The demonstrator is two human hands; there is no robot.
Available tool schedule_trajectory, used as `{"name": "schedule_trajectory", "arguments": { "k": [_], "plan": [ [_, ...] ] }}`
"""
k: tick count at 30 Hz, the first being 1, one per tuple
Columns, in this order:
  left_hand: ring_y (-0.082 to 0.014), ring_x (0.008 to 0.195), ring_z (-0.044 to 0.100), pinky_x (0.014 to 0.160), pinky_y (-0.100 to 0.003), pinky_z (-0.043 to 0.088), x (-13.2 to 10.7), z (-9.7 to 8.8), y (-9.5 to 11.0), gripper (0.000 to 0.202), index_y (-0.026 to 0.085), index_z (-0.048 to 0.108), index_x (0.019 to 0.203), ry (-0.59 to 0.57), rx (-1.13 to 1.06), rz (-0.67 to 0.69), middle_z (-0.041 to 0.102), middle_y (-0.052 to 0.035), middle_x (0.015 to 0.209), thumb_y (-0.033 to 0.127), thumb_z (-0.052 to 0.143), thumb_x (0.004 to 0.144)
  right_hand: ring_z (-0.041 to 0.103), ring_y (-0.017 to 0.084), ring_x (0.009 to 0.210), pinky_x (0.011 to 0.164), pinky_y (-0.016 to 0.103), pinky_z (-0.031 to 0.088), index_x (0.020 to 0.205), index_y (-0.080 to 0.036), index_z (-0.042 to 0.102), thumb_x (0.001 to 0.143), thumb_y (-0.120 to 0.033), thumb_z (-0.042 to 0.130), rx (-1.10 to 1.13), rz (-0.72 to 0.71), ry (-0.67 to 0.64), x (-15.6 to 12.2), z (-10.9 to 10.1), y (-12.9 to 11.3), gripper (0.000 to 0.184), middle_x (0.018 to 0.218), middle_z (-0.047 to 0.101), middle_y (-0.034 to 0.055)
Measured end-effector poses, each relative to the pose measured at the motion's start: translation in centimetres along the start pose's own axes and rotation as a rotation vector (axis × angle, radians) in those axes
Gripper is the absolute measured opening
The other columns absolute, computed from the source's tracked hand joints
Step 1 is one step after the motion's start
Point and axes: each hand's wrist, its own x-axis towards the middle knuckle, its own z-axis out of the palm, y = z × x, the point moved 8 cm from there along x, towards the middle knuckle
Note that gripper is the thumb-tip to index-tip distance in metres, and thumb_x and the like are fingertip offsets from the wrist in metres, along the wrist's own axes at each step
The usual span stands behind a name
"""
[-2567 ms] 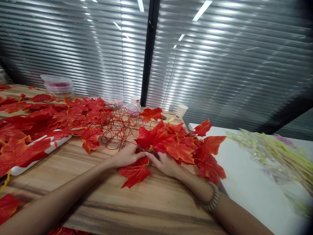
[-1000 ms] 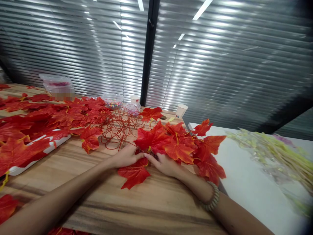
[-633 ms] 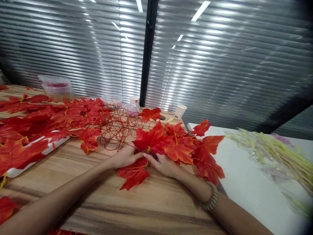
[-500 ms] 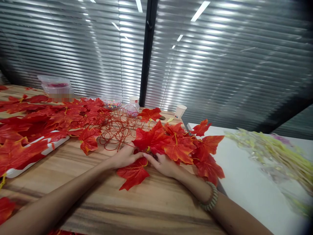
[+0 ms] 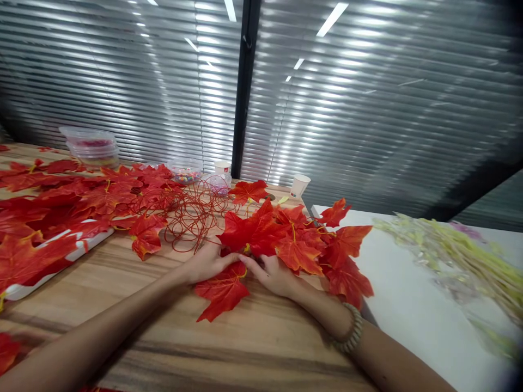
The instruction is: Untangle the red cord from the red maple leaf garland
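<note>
My left hand [image 5: 206, 264] and my right hand [image 5: 275, 276] meet over the wooden table, thumb tips together. Both are closed in a pinch at the stems of a bunch of red artificial maple leaves [image 5: 255, 228]; the fingertips are partly hidden beneath the leaves. One maple leaf [image 5: 224, 291] hangs toward me, lying under the thumbs with its yellow stem showing. More joined leaves [image 5: 347, 256] spread to the right, past the table's edge. Just beyond my left hand lies a loose tangle of thin red cord [image 5: 196, 212]. Whether a strand of it runs between my fingers, I cannot make out.
A heap of maple leaves [image 5: 98, 196] covers the left side, some on a white tray [image 5: 20, 291]. Behind are stacked clear containers [image 5: 92, 147], a box of colored beads [image 5: 186, 177] and a paper cup [image 5: 300, 186]. Yellow strips [image 5: 469, 256] lie on a white table [image 5: 392, 288] at right.
Both hands keep the same pinch on the leaf stems, with hardly any movement. The whole view has shifted very slightly.
</note>
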Motion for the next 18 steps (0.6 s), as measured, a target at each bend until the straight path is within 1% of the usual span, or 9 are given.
{"name": "schedule_trajectory", "arguments": {
  "k": [2, 4, 8, 10, 14, 18],
  "plan": [
    [-0.0212, 0.085, 0.061, 0.081, -0.034, 0.048, 0.0, -0.1, 0.1, 0.032, 0.013, 0.059, 0.095, 0.018, -0.035, -0.006, 0.067, -0.0075, 0.093, 0.037, 0.055, 0.075, 0.060, 0.019, 0.090, 0.083, 0.031, 0.047, 0.089, -0.020, 0.061, 0.088, -0.034, 0.043, 0.040, -0.014, 0.010, 0.0, -0.1, -0.1, 0.023, 0.092, 0.066, 0.0050],
    [-0.0212, 0.085, 0.061, 0.081, -0.034, 0.049, 0.0, -0.2, 0.1, 0.031, 0.013, 0.060, 0.094, 0.029, -0.069, -0.005, 0.068, -0.0072, 0.093, 0.036, 0.056, 0.074, 0.060, 0.018, 0.089, 0.083, 0.032, 0.047, 0.091, -0.021, 0.061, 0.088, -0.033, 0.043, 0.058, -0.022, 0.016, 0.0, -0.1, -0.1, 0.023, 0.092, 0.067, 0.0045],
    [-0.0209, 0.081, 0.063, 0.079, -0.033, 0.050, 0.1, -0.1, -0.4, 0.027, 0.013, 0.064, 0.086, 0.016, -0.127, -0.063, 0.070, -0.0056, 0.085, 0.036, 0.059, 0.072, 0.062, 0.018, 0.084, 0.079, 0.032, 0.048, 0.097, -0.022, 0.062, 0.088, -0.033, 0.043, 0.055, -0.012, 0.030, -0.1, -0.2, 0.1, 0.024, 0.091, 0.067, 0.0046],
    [-0.0213, 0.081, 0.063, 0.078, -0.033, 0.050, 0.0, -0.1, -0.8, 0.028, 0.013, 0.065, 0.085, 0.023, -0.148, -0.087, 0.070, -0.0054, 0.083, 0.038, 0.060, 0.071, 0.062, 0.018, 0.083, 0.078, 0.031, 0.048, 0.094, -0.021, 0.062, 0.088, -0.034, 0.043, 0.063, -0.006, 0.039, -0.2, -0.1, 0.3, 0.024, 0.090, 0.067, 0.0047],
    [-0.0206, 0.083, 0.063, 0.080, -0.032, 0.049, 0.1, -0.4, -0.6, 0.029, 0.013, 0.065, 0.089, 0.050, -0.168, -0.039, 0.070, -0.0061, 0.088, 0.036, 0.062, 0.071, 0.063, 0.018, 0.079, 0.076, 0.030, 0.049, 0.086, -0.019, 0.063, 0.087, -0.035, 0.043, 0.086, 0.023, 0.044, -0.3, 0.1, 0.8, 0.026, 0.085, 0.067, 0.0049],
    [-0.0198, 0.082, 0.063, 0.076, -0.029, 0.050, 0.1, -0.7, -0.2, 0.025, 0.013, 0.066, 0.086, 0.083, -0.157, -0.007, 0.070, -0.0062, 0.086, 0.033, 0.062, 0.071, 0.063, 0.019, 0.086, 0.080, 0.031, 0.049, 0.090, -0.018, 0.063, 0.088, -0.034, 0.043, 0.102, 0.027, 0.045, -0.4, 0.2, 1.0, 0.026, 0.091, 0.068, 0.0062]
  ]
}}
